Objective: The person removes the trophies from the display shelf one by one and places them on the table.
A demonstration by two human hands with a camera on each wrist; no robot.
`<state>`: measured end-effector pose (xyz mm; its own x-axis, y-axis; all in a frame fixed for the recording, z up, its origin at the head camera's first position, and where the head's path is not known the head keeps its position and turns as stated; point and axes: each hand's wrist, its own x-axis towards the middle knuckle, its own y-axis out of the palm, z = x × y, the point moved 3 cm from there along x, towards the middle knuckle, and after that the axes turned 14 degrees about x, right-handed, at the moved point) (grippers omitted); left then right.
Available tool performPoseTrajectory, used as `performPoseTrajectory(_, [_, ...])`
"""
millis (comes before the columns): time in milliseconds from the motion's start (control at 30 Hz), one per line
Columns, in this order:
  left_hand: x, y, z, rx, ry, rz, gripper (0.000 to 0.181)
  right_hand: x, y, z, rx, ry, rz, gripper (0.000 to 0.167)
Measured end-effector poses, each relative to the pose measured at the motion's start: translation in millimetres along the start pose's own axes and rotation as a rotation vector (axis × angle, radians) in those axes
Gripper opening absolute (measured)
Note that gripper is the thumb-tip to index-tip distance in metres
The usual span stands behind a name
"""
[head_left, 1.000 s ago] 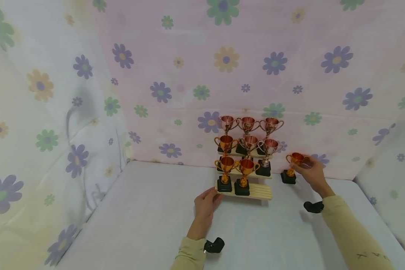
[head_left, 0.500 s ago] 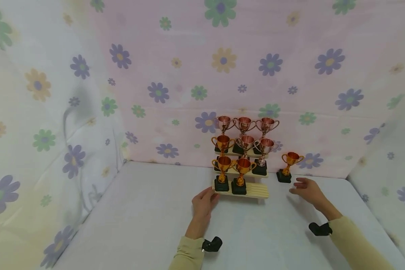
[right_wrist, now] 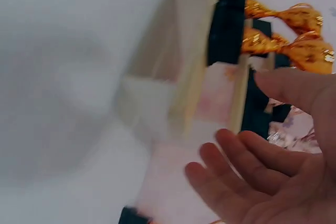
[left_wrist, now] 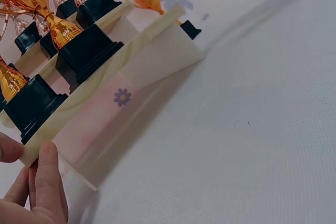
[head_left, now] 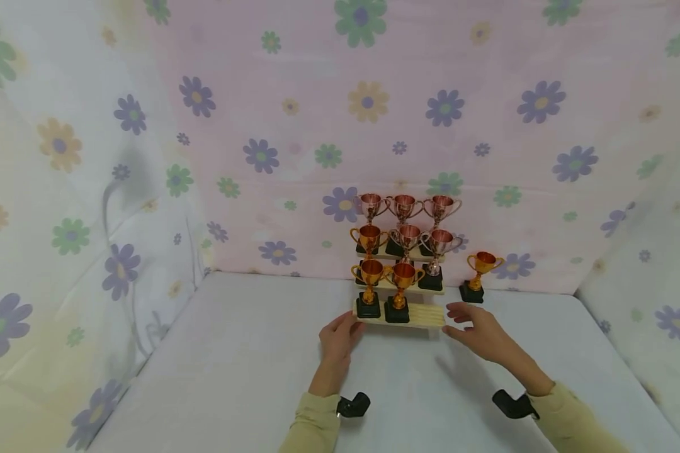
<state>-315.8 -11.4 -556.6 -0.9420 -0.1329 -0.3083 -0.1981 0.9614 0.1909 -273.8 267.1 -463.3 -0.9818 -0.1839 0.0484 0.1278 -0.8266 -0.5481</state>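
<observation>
My left hand [head_left: 337, 343] pinches the left end of the lowest step of a wooden tiered stand [head_left: 425, 316]; the left wrist view shows thumb above and fingers [left_wrist: 48, 182] below the board. Two gold trophies [head_left: 403, 277] stand on that step, at its left and middle. A gold and two pinkish trophies [head_left: 441, 242] fill the middle step, and three pinkish ones [head_left: 404, 206] the top. My right hand [head_left: 483, 333] holds nothing, fingers parted, beside the lowest step's right end. A separate gold trophy [head_left: 483, 264] stands upright on the table, right of the stand.
A white-covered table [head_left: 249, 352] extends around the stand. Behind it hangs a pink flowered cloth [head_left: 294, 126], with pale flowered cloth at both sides. A dark device is strapped at each wrist.
My right hand has let go of the separate gold trophy and moved left and down to the stand's right end. The left hand keeps its hold on the stand.
</observation>
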Motion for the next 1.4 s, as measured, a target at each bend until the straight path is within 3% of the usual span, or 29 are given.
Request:
performPoseTrajectory(167, [3.6,-0.7,-1.1,0.030,-0.014,-0.011,0.037,14.1,14.0,20.5,0.114,-0.133,-0.159,0.048])
performPoseTrajectory(300, [3.9,-1.9,-1.5,0.051,-0.020,-0.013,0.037,23.6,26.8,27.2,0.221,-0.170,-0.236,0.055])
performPoseTrajectory(567, [-1.3,-5.2,-4.3,0.069,-0.004,-0.028,0.036,38.6,46.8,34.5,0.516,-0.152,-0.217,0.067])
performPoseTrajectory(800, [-2.3,-5.4,-3.2,0.088,-0.011,-0.030,0.038,48.4,56.7,34.3,0.667,-0.115,-0.205,0.065])
performPoseTrajectory(1400, [-0.7,-2.8,-0.1,0.083,0.005,-0.033,0.037,60.5,61.5,44.8,0.682,-0.139,-0.304,0.055])
